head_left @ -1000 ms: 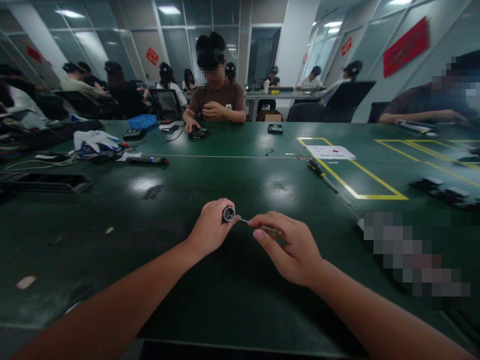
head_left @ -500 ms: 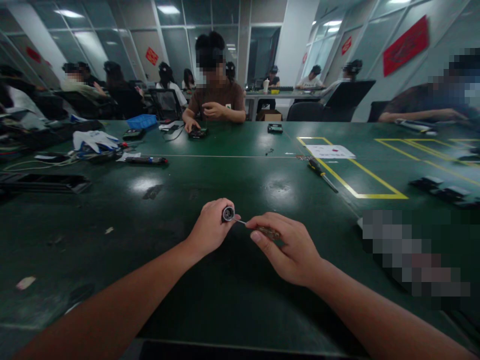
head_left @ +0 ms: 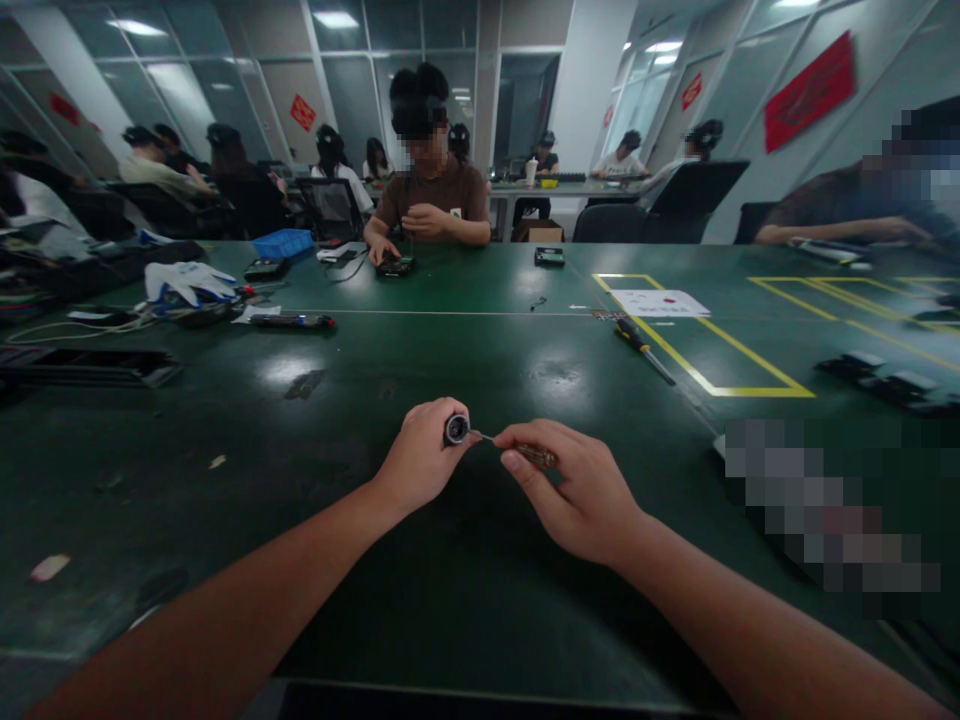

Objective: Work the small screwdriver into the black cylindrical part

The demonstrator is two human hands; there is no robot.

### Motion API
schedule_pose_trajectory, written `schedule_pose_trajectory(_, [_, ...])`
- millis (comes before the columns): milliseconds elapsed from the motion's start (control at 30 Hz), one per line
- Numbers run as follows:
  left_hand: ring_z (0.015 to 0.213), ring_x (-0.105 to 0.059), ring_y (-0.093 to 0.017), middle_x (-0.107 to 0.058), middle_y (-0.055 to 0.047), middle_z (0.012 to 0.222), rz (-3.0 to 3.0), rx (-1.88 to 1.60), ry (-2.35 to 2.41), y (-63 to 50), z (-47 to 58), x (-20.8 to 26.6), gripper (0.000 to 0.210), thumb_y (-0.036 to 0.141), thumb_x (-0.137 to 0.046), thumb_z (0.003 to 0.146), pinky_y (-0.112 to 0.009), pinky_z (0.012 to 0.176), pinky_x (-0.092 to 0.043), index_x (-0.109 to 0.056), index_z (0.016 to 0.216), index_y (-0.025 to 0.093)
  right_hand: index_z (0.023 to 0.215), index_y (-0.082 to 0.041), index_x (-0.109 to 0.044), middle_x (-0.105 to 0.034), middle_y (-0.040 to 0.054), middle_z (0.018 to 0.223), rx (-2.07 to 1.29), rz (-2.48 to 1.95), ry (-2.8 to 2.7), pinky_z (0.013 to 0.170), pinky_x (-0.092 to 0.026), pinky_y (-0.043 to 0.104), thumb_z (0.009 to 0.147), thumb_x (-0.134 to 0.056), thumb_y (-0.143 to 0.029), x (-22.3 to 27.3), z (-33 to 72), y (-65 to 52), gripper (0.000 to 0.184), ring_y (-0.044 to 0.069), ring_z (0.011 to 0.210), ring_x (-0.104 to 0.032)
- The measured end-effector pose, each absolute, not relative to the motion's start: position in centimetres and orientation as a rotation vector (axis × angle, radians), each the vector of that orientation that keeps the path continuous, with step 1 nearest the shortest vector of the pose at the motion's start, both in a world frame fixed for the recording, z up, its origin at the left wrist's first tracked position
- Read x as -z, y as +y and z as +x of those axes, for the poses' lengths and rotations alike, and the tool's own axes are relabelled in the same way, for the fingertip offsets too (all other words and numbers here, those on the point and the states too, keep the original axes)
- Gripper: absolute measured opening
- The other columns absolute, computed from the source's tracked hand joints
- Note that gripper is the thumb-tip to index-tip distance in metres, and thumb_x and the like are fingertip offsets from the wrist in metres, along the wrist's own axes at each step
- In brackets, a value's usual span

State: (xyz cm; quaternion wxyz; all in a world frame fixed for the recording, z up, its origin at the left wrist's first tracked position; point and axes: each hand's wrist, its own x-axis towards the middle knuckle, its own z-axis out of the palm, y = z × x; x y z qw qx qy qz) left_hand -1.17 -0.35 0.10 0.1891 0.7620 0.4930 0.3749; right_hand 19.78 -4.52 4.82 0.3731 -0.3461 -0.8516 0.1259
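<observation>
My left hand [head_left: 420, 450] is closed around a dark round connector [head_left: 456, 429], its metal-rimmed open end facing me. Most of the connector's body is hidden by my fingers. In my right hand [head_left: 574, 490] is a small screwdriver [head_left: 536, 455] with a translucent amber handle. Its thin shaft points left, and the tip reaches the connector's side by my left fingertips. Whether the tip sits in a screw is too small to tell. Both hands are held above the green table [head_left: 465, 610].
A black-and-yellow screwdriver [head_left: 643, 348] lies beyond my right hand, near a white paper [head_left: 660, 303]. White gloves [head_left: 191, 283], a pen-like tool [head_left: 291, 321] and a blue tray [head_left: 283, 243] are at left. A co-worker [head_left: 431, 200] handles a small device [head_left: 395, 265] opposite.
The screwdriver handle has turned slightly in my right fingers. My left hand and the connector stay nearly in place.
</observation>
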Motion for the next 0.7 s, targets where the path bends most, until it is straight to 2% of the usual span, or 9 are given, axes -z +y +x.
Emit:
schedule_pose_trajectory(300, [0.081,-0.057,-0.017,-0.062,0.001,0.084,2.143,-1.066,1.375,-0.17,-1.23,-0.03,0.011,0.024,-0.066,0.09,-0.031,0.073,-0.04,-0.057,0.087,0.02,0.112,-0.017,-0.066,-0.07,0.0048,0.091,-0.32,-0.822,-2.194,0.072,-0.049,0.027,0.099,-0.055,-0.02,-4.49,19.7,-4.24,0.017,0.016,0.08,-0.066])
schedule_pose_trajectory(533, [0.081,-0.056,-0.017,-0.063,0.001,0.085,2.159,-1.068,1.4,-0.16,-1.23,0.02,0.013,0.025,-0.068,0.089,-0.031,0.073,-0.04,-0.056,0.087,0.02,0.106,-0.017,-0.066,-0.068,0.0032,0.087,-0.336,-0.788,-2.166,0.069,-0.048,0.026,0.099,-0.057,-0.021,-4.74,19.99,-4.67,0.013,0.014,0.076,-0.064])
schedule_pose_trajectory(700, [0.079,-0.056,-0.017,-0.062,0.001,0.083,2.149,-1.052,1.387,-0.2,-1.19,-0.04,0.012,0.02,-0.066,0.089,-0.03,0.071,-0.039,-0.055,0.084,0.02,0.111,-0.018,-0.065,-0.07,0.004,0.091,-0.384,-0.801,-2.253,0.073,-0.05,0.028,0.1,-0.055,-0.022,-4.54,19.87,-4.48,0.015,0.016,0.08,-0.065])
